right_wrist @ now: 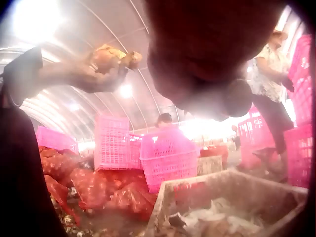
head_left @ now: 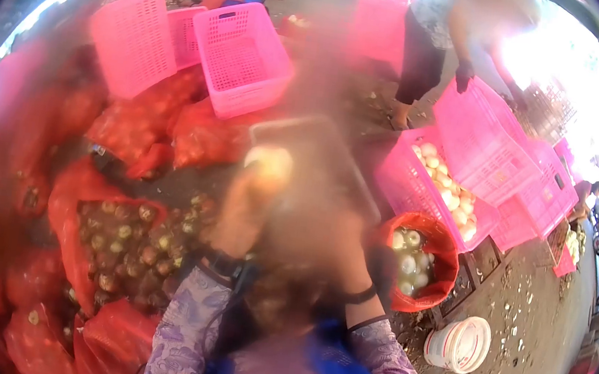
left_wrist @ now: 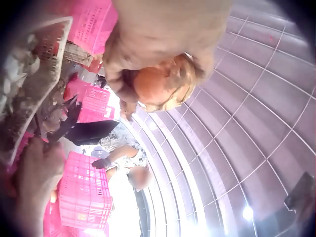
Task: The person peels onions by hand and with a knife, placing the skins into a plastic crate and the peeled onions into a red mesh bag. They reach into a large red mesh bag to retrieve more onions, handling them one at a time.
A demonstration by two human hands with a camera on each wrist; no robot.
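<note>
My left hand (head_left: 243, 206) grips an onion (head_left: 270, 162) with orange-brown, papery skin. The left wrist view shows the onion (left_wrist: 165, 84) close up, with fingers curled round it. In that view my right hand (left_wrist: 39, 173) is lower left, curled round a dark, blade-like tool (left_wrist: 69, 118), apart from the onion. My right hand (head_left: 330, 239) is blurred in the head view; its tool cannot be made out there. A pale, dirty crate (right_wrist: 232, 176) with white peelings (right_wrist: 217, 215) inside stands below the hands.
Red net sacks of onions (head_left: 143, 119) lie at the left. Pink crates (head_left: 244, 60) stand ahead; another (head_left: 419, 183) at the right holds pale onions. Nearby are a red sack (head_left: 445, 280) of peeled onions and a white bucket (head_left: 463, 344). A person (right_wrist: 269, 74) stands among crates.
</note>
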